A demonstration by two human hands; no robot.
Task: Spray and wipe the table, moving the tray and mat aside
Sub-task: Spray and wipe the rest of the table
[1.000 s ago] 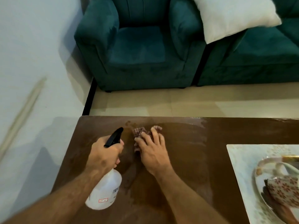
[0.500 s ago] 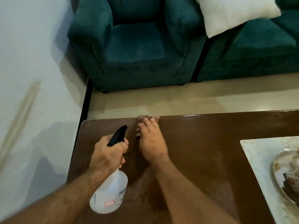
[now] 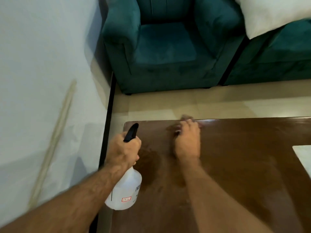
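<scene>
My left hand (image 3: 123, 150) grips the neck of a white spray bottle (image 3: 125, 192) with a black trigger head, held over the left end of the dark brown table (image 3: 244, 165). My right hand (image 3: 187, 142) presses a brownish cloth (image 3: 186, 119) flat against the table's far edge; most of the cloth is hidden under my fingers and blurred. A pale corner of the mat (image 3: 303, 153) shows at the right edge of the frame. The tray is out of view.
A teal armchair (image 3: 168, 47) stands beyond the table across a strip of beige floor. A second teal seat (image 3: 277, 56) with a white cushion (image 3: 272, 12) is to its right. A white wall (image 3: 42, 81) runs along the left.
My right hand has slid the cloth from the middle of the table's left part to its far edge. The view has shifted left, so the mat and tray have slipped almost out of frame.
</scene>
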